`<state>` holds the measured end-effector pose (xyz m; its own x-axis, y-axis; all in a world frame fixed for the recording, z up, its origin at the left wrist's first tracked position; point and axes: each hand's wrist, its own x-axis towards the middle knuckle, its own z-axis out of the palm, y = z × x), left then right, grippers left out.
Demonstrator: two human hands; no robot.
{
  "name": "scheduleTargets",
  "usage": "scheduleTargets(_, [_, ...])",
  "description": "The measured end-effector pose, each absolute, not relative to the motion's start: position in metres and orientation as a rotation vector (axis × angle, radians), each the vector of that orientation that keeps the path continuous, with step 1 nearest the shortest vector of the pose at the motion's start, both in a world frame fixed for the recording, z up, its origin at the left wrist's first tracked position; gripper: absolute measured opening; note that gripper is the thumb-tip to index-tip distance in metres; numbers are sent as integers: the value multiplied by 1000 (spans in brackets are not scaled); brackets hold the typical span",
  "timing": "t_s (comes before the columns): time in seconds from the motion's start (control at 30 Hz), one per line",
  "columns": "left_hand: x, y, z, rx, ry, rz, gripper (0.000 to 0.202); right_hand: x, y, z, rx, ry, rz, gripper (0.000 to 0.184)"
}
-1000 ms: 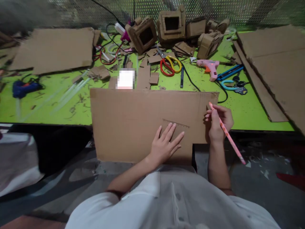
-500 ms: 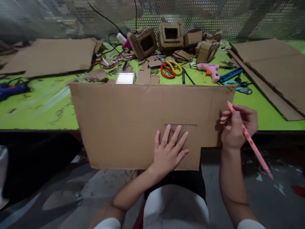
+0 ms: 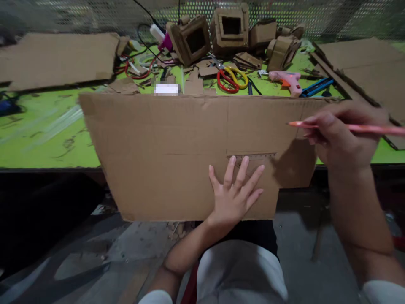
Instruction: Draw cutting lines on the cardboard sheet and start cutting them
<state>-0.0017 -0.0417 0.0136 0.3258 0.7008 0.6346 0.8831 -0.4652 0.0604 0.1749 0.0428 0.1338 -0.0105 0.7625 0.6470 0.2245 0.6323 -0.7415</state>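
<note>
A large cardboard sheet (image 3: 158,177) overhangs the front edge of the table, with a notch cut from its near right corner. Faint pencil lines cross its surface. My left hand (image 3: 234,190) lies flat with spread fingers on a clear ruler (image 3: 262,156), pressing it against the sheet; most of the ruler is hidden under the fingers. My right hand (image 3: 344,131) is raised above the sheet's right part, fingers closed round a pink pencil (image 3: 302,125). The pencil's tip points left and appears off the cardboard.
Behind the sheet lie red-and-yellow scissors (image 3: 232,80), a pink glue gun (image 3: 286,80), a blue cutter (image 3: 317,87) and cardboard scraps. Several cardboard boxes (image 3: 229,31) stand farther back. More cardboard sheets flank them at left (image 3: 66,59) and right (image 3: 370,63).
My right hand has risen towards the camera, and the pencil has swung from slanting down to nearly level, tip leftward. My left hand stays on the ruler; the view has shifted slightly.
</note>
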Motion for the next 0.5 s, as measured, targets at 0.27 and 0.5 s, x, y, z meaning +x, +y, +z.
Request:
scheduleTargets(0.27, [2,-45,18,-2275,-1531,-870,57,99,102,159,-590,-2287,842,39])
scheduleTargets(0.5, [2,-47,24,-2301,-1557,-826,56,107,111,145,-581,-2265,920,41])
